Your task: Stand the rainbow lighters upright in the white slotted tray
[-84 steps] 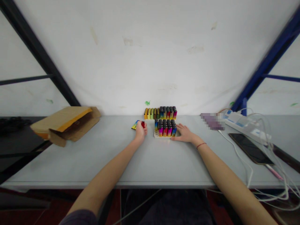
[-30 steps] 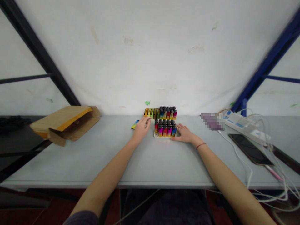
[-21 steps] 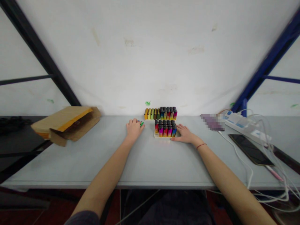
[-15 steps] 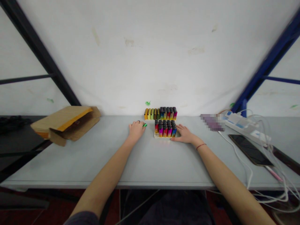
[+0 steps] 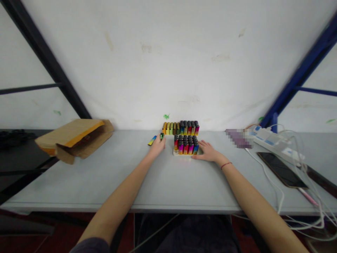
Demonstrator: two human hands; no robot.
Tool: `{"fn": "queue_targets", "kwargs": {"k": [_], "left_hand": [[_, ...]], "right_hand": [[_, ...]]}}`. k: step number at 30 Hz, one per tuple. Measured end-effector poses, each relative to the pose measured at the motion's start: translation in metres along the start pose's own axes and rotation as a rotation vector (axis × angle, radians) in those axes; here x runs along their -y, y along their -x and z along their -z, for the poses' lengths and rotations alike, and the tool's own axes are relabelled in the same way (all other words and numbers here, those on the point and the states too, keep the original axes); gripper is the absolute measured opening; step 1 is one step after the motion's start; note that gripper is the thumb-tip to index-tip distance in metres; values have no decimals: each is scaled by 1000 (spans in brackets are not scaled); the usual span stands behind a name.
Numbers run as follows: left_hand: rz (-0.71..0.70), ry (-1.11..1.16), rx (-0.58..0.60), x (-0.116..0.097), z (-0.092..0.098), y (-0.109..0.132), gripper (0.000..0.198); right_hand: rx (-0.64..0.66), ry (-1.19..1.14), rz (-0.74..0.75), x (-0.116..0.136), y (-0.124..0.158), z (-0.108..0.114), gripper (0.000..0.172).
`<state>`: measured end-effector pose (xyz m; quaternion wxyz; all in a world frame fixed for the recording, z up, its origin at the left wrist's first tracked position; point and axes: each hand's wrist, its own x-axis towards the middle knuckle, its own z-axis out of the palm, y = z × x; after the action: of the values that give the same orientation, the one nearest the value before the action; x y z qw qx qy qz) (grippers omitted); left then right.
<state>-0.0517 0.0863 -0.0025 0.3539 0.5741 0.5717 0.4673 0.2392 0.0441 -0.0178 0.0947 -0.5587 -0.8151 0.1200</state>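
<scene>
My left hand (image 5: 157, 144) is closed on a green lighter with a dark top (image 5: 162, 135), just left of the lighter rows. On the table beside it lies a blue and yellow lighter (image 5: 151, 141). Fingers spread, my right hand (image 5: 207, 151) rests at the right side of a clear tray (image 5: 176, 153), its thumb by the front corner. Upright multicoloured lighters (image 5: 185, 147) with black tops fill most of this tray; its front left corner holds none. Behind stand more colourful lighters (image 5: 189, 128) and a block of orange, yellow and dark green ones (image 5: 171, 129).
An opened cardboard box (image 5: 76, 135) lies at the left. To the right are a blurred purple phone (image 5: 239, 138), a dark phone (image 5: 281, 168), a white power strip (image 5: 276, 144) and tangled white cables (image 5: 271, 182). A white wall (image 5: 168, 70) closes off the back.
My left hand has turned and moved slightly right, lifting the green lighter more upright. The blue and yellow lighter is now uncovered on the table. My right hand has stayed in place.
</scene>
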Motion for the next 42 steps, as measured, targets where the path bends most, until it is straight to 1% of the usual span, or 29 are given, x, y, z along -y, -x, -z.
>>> {"fn": "queue_targets", "kwargs": {"k": [2,4,8,9,11,14,16,18,23,30,34,37,42], "left_hand": [[95,240,43,-3,-5,2,14],[138,401,91,-7,-8,7,19],[99,596,213,-12,-11,15,34],[96,638,221,-13,-12,16,35],[145,699,203,-14,-13,17,39],[258,724,157,-18,-14,19,54],[284,730,134,-20,-13,20,58],[288,728,120,-22,-12,22,58],[304,694,127,-22,-12,23,52],[320,706,74,-19,-15,21,42],[287,697,69,-19,-15,22,44],[266,698,54,-19,-15,22,48],[291,704,75,-19,-15,22,48]], "right_hand": [[0,3,-1,0,0,0,108],[2,5,-2,0,-1,0,108],[5,6,-10,-1,-1,0,110],[4,5,-11,-1,-1,0,110],[-1,2,-10,-1,-1,-1,110],[-7,-5,-12,-1,0,-2,109],[-6,-8,-17,-1,0,-2,109],[-5,-6,-14,-1,0,-2,109],[4,-5,-14,-1,-1,-1,110],[17,-14,-29,0,0,0,112],[13,-7,-27,0,0,0,113],[7,-8,-26,0,0,0,110],[-2,-4,-14,0,0,0,107]]}}
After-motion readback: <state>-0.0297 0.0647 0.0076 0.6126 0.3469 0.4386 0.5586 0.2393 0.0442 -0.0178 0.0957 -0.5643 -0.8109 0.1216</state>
